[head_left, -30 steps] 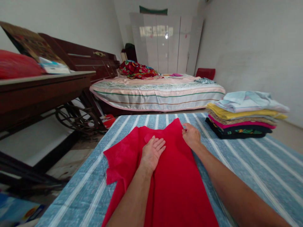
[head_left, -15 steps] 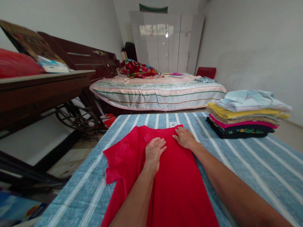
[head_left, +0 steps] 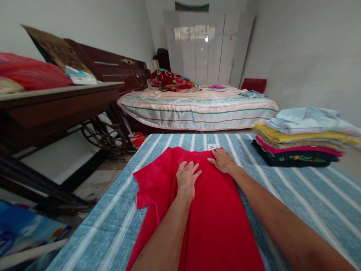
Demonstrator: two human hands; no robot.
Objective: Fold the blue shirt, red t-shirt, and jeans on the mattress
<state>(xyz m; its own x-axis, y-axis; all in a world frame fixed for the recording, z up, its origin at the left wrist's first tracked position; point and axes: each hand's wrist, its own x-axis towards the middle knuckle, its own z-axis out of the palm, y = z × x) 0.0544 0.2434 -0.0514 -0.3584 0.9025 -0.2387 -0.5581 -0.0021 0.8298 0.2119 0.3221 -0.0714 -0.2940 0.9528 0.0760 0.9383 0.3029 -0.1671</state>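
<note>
A red short-sleeved shirt lies spread on the blue and white striped cover. Its right side is folded inward, while the left sleeve still sticks out to the left. My left hand rests on the shirt just below the neckline, fingers spread. At the shirt's upper right edge, my right hand lies flat on the cloth with its fingers stretched out. Neither hand grips the fabric. The shirt's lower end runs out of the picture, partly behind my left forearm.
To the right stands a stack of folded clothes. A sewing machine table with a red plastic bag is at the left. Beyond lies a bed with a floral quilt, before a white wardrobe.
The view has turned slightly left, so everything sits further right. My left hand's fingers have spread apart and the collar area under it lies flatter. My right hand stays at the upper right edge.
</note>
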